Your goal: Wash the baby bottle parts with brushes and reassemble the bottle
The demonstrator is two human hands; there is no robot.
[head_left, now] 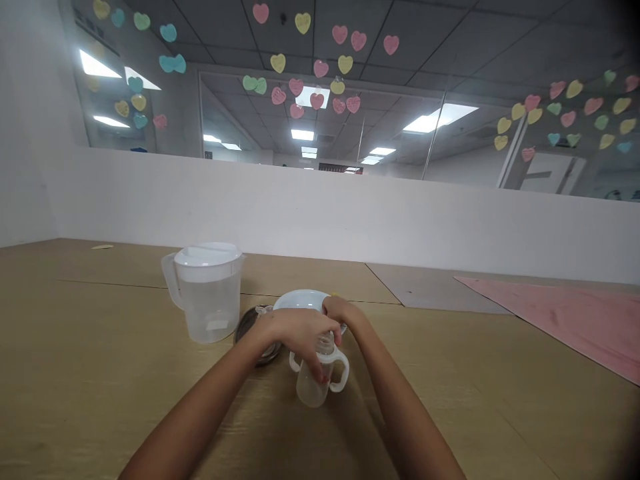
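Observation:
A clear baby bottle [315, 380] with white side handles stands on the wooden table [100, 373] in front of me. My left hand [295, 333] is closed over the top of the bottle, fingers wrapped round its neck. My right hand [340, 311] sits just behind the bottle's top, fingers curled against it; what it grips is partly hidden by the left hand. A white plate [300, 299] lies right behind both hands.
A clear plastic pitcher [206, 290] with a white lid stands to the left of the hands. A dark round lid [249, 327] lies flat between pitcher and bottle. A pink mat [575, 317] covers the table's right side. A white wall runs behind.

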